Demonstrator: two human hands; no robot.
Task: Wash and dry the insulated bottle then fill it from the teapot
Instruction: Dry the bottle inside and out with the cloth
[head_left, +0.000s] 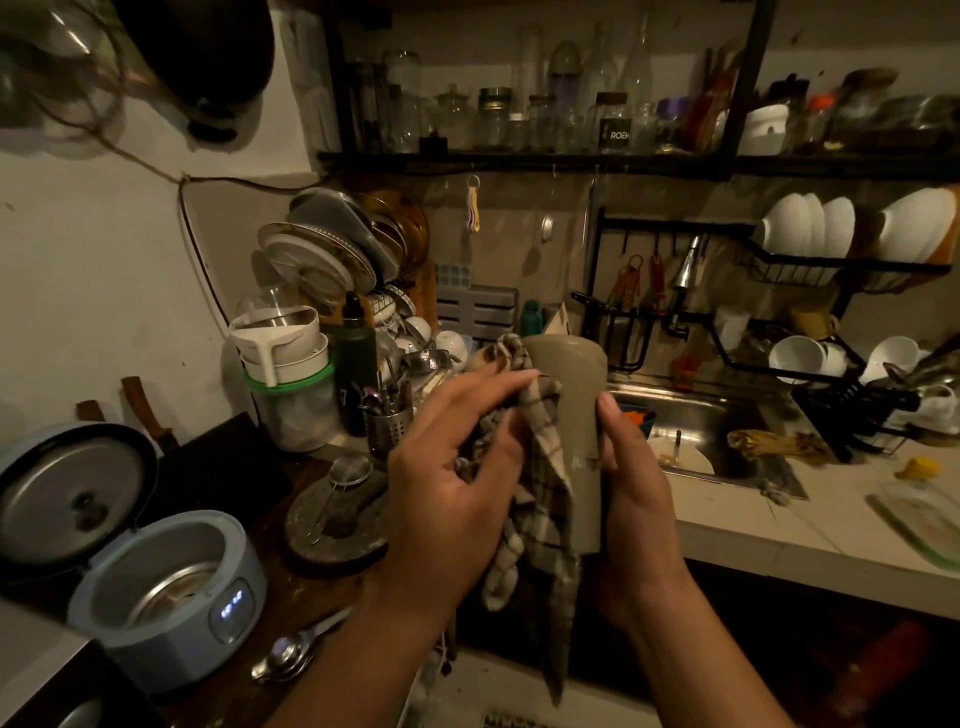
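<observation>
Head view: my right hand (634, 499) clamps the stiff, probably wet-slick insulated bottle (571, 410) low on its body, my left hand (447, 493) pinching the soft cloth (543, 467) against it.

Left hand (457, 467) holds a checked grey-and-cream cloth (543, 457) against the left side of the olive-grey cylindrical insulated bottle (576, 395). Right hand (631, 467) grips the bottle's right side.

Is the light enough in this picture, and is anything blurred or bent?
Head view: dim, warm light; white bowls at right are brightest, the lower right corner nearly black. Wide-angle lens bends the shelf. The bottle and cloth are sharp enough; frame edges are soft.
</observation>
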